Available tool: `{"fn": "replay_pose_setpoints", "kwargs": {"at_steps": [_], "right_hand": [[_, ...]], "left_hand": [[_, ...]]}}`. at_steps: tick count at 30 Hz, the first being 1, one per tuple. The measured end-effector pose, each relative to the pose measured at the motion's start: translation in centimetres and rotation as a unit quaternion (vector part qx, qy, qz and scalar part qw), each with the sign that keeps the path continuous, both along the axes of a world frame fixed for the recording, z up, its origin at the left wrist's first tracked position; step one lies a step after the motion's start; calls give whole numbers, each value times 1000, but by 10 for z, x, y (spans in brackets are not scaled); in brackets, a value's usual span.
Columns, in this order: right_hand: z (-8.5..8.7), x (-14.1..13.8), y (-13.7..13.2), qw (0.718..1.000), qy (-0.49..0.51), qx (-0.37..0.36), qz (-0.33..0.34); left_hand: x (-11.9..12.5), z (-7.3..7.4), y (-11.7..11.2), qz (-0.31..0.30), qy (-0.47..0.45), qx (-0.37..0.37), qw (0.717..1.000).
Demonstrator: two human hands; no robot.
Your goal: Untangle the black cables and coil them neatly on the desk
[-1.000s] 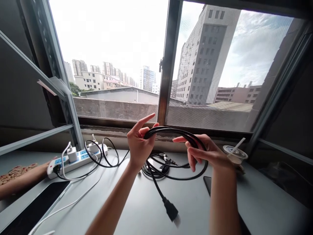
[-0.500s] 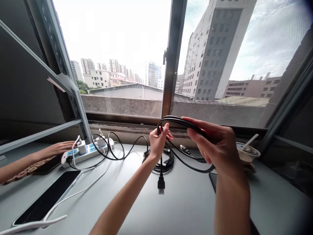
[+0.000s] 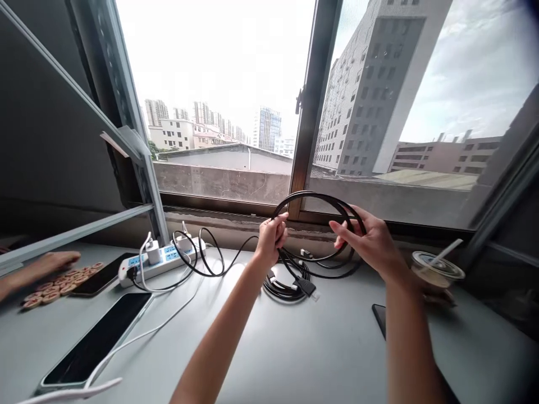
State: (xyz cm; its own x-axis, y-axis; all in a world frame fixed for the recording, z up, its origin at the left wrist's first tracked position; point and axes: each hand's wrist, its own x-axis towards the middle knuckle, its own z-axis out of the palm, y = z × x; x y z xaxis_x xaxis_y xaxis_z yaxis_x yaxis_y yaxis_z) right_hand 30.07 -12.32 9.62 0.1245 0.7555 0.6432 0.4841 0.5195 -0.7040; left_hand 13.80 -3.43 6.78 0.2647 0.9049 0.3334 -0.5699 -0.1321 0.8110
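A black cable (image 3: 314, 194) is looped between my two hands above the desk. My left hand (image 3: 272, 238) is closed in a fist around the loop's left side. Around its right side curl the fingers of my right hand (image 3: 366, 238), with the thumb showing in front. A black plug (image 3: 306, 286) with a clear cap hangs below the loop, in front of a coiled black cable (image 3: 284, 292) lying on the desk. Part of the coil is hidden behind my left hand and the plug.
A power strip (image 3: 166, 257) with white chargers stands at left. Phones (image 3: 99, 339) and white cords lie nearby. Another person's hand (image 3: 61, 261) rests by several round wooden pieces (image 3: 63, 283). At right are a lidded cup (image 3: 438, 269) with a straw and a dark phone (image 3: 379, 318).
The loop has opened wider and rounder between my hands. The plug has swung to the right. The other person's hand has drawn back left from the power strip. The view has shifted slightly.
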Motion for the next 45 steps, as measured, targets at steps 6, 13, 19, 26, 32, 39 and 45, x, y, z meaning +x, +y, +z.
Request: {"fn": "replay_pose_setpoints", "kwargs": {"at_steps": [6, 13, 19, 26, 32, 39, 45], "right_hand": [[2, -11, -12, 992, 42, -54, 111], [11, -19, -38, 969, 136, -91, 185], [18, -20, -45, 974, 96, -108, 173], [15, -45, -53, 983, -45, -139, 111], [14, -45, -41, 975, 89, -120, 165], [21, -39, -41, 966, 254, 10, 57], [19, -50, -50, 973, 203, 75, 82]], "left_hand": [[-14, 17, -23, 123, 64, 91, 986], [-16, 16, -28, 130, 151, 156, 968], [-22, 24, -46, 214, 214, 223, 927], [-24, 26, -53, 303, 285, 273, 867], [-28, 30, -46, 260, 195, 199, 924], [-3, -5, -10, 43, 340, 64, 937], [18, -27, -18, -318, 391, 17, 864]]}}
